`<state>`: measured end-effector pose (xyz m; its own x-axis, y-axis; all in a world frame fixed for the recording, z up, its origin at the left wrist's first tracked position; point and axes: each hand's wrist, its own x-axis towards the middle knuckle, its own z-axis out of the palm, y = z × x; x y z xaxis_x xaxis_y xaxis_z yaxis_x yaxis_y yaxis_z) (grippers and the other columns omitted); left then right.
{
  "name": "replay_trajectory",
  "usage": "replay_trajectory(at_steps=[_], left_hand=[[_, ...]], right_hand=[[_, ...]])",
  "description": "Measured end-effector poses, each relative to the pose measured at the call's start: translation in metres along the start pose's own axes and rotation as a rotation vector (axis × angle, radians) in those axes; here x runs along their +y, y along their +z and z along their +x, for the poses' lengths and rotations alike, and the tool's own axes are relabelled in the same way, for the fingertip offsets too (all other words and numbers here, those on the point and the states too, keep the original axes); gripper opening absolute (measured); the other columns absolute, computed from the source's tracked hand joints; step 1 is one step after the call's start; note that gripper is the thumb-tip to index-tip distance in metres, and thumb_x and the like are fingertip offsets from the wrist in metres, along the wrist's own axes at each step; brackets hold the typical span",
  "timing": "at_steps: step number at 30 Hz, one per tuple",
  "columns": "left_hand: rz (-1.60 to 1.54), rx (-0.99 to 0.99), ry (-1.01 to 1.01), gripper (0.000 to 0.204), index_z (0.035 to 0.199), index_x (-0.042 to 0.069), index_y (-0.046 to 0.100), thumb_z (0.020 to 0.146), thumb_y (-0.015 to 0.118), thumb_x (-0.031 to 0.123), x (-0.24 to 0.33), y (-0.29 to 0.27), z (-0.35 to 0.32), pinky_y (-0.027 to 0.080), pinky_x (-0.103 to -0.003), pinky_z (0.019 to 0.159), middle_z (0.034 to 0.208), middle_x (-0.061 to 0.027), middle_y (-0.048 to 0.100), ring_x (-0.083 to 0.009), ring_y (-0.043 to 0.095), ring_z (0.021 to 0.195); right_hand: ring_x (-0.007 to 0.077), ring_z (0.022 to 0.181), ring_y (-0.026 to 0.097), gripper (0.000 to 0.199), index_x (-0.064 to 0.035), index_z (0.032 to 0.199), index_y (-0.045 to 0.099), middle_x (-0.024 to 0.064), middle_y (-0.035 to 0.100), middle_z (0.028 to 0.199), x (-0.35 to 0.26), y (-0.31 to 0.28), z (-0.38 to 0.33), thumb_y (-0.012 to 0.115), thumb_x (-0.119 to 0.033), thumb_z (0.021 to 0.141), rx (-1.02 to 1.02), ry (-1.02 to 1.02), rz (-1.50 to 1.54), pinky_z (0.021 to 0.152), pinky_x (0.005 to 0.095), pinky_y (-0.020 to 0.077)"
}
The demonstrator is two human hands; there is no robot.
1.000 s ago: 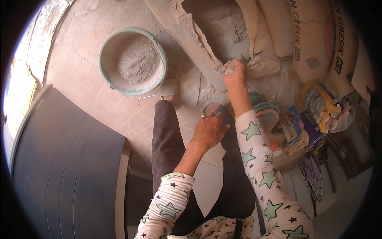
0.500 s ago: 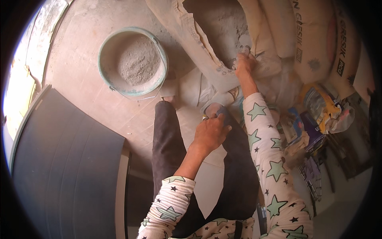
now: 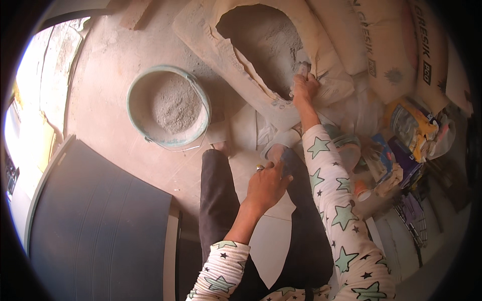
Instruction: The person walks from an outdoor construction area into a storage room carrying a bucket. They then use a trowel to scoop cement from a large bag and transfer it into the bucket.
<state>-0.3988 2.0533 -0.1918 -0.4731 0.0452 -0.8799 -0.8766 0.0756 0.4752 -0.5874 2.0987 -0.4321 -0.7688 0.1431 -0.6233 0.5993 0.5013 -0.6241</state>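
Observation:
My right hand (image 3: 305, 89) is closed around the handle of a trowel (image 3: 304, 66), at the near right edge of the torn opening in a paper sack (image 3: 329, 47). Grey cement powder (image 3: 278, 42) fills the sack's inside, and the pale trowel blade lies against it. Nearer to me, my left hand (image 3: 267, 186) rests by my right knee, holding nothing. Its fingers are loosely bent, with the thumb apart. Left of the sack stands a green-rimmed bucket (image 3: 131, 105) with a wire handle. A heap of grey powder (image 3: 175, 105) lies in it.
Full paper sacks (image 3: 394, 55) stand at the far right. Below them lie crumpled plastic packages (image 3: 409, 125) and a tub (image 3: 346, 150), partly behind my right sleeve. A dark panel (image 3: 100, 215) takes up the near left. My feet are between bucket and sack.
The whole view has shifted, so bucket, sack and panel appear lower. More of the sack's far end shows. My right hand stays on the trowel at the opening; my left hand remains by my knee.

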Motion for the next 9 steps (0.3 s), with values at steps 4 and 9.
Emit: replay_trajectory(at_steps=[4, 9], left_hand=[[0.008, -0.01, 0.031, 0.046, 0.129, 0.004, 0.057, 0.093, 0.064, 0.032, 0.009, 0.0, 0.001, 0.048, -0.047, 0.092, 0.113, -0.021, 0.065, -0.0419, 0.062, 0.104], [0.042, -0.015, 0.022, 0.048, 0.131, 0.004, 0.056, 0.093, 0.064, 0.034, -0.002, 0.002, 0.002, 0.048, -0.047, 0.094, 0.115, -0.0213, 0.065, -0.0415, 0.062, 0.106]], right_hand=[[0.0162, 0.069, 0.055, 0.015, 0.0037, 0.087, 0.064, 0.0065, 0.061, 0.076, 0.007, -0.011, 0.028, 0.063, -0.004, 0.075, 0.049, -0.214, -0.218, 0.063, 0.0328, 0.0499], [0.0276, 0.069, 0.058, 0.019, 0.0018, 0.09, 0.065, 0.0119, 0.068, 0.081, 0.022, -0.007, 0.031, 0.062, -0.006, 0.073, 0.112, -0.454, -0.497, 0.071, 0.0355, 0.0502]])
